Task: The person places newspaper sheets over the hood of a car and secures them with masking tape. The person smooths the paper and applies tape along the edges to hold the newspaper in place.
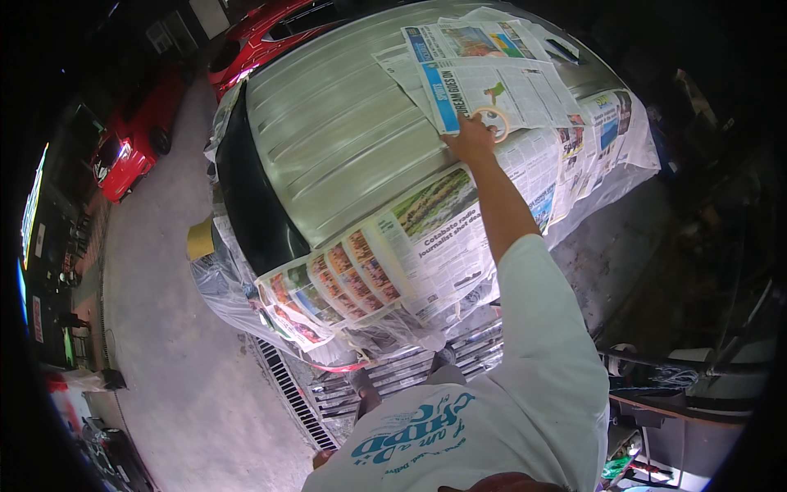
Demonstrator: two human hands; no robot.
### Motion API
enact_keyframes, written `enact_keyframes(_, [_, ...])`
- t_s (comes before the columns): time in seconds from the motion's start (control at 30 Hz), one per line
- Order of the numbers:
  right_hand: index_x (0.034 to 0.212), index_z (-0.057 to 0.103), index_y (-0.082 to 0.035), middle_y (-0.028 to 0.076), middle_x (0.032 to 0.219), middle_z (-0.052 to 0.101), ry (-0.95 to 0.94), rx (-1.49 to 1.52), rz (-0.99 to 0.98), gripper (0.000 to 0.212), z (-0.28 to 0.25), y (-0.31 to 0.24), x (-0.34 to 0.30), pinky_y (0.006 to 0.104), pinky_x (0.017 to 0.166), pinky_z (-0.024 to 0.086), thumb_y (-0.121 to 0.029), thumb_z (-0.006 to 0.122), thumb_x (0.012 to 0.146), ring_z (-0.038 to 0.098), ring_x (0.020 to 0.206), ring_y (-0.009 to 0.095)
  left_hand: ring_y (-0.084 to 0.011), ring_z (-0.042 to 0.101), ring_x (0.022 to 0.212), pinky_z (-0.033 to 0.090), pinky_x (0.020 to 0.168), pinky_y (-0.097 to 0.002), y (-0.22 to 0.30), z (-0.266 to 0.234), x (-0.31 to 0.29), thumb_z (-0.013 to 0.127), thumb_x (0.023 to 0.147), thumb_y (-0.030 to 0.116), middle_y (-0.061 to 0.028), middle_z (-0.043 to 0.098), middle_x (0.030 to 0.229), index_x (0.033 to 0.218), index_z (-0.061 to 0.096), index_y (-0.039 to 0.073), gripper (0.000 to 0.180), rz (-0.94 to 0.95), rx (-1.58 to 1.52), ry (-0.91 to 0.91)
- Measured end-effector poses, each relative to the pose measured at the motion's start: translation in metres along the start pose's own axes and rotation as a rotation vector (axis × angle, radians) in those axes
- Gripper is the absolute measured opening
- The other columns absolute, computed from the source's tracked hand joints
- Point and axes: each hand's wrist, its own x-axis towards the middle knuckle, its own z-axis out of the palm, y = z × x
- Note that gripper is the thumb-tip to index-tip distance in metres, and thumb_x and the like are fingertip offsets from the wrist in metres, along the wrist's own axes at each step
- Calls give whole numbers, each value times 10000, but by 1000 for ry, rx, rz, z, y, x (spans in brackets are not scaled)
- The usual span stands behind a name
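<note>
My right hand (474, 139) reaches out over the roof edge of a car and grips a roll of masking tape (503, 125) by its near left side. Beneath the roll lie loose newspaper sheets (533, 92), spread over the ribbed, pale metallic roof (328, 107). More newspaper (443, 246) hangs along the car's near side, over clear plastic sheeting (221, 275). Low by the left side of my white shirt, a small part of my left hand (325, 457) shows; its fingers are hidden.
A dark flat object (563, 52) rests on the roof's far right. Red cars (131, 156) stand beyond at the left. A floor grate (283, 385) runs near a slatted metal platform (336, 394) under my feet. Dark clutter and hoses (672, 369) are at the right.
</note>
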Motion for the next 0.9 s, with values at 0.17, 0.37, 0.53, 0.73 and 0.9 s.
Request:
enact_keyframes(0.17, [1142,775,-138,115,1132,738,-107,-119,-97,252,43,40,39,581,1058,432,-210,585,993,738,1090,314,-334,720,822,570,731,-469,59,51,-73,702,939,310,-172,740,889,958,724,22,290,-141,-220,44])
enact_keyframes(0.37, [1084,766,-132,196,1091,759,-44,124,-236,262,57,68,53,567,924,537,-238,551,980,736,1036,387,-285,729,797,573,695,-424,92,61,-163,700,952,262,-162,742,910,1036,721,7,269,-198,-363,67])
enact_keyframes(0.53, [1232,773,-188,188,1170,754,54,105,-369,343,61,70,20,605,999,484,-332,604,970,720,1092,390,-244,736,776,576,665,-386,107,57,-191,699,963,222,-153,744,927,1100,718,-5,266,-294,-534,116])
enact_keyframes(0.73, [1019,745,-156,81,1054,752,78,-172,-423,170,48,56,40,594,925,473,-220,591,986,706,1016,349,-239,739,788,580,654,-385,106,57,-177,720,952,243,-162,745,927,1179,712,-14,343,-264,-483,10])
enact_keyframes(0.9, [1024,741,-161,92,1050,747,488,-24,-472,138,-44,66,96,542,900,451,-162,604,999,690,970,369,-303,758,839,598,745,-425,61,98,-143,767,894,284,-222,768,933,1220,701,-41,465,-145,-279,217])
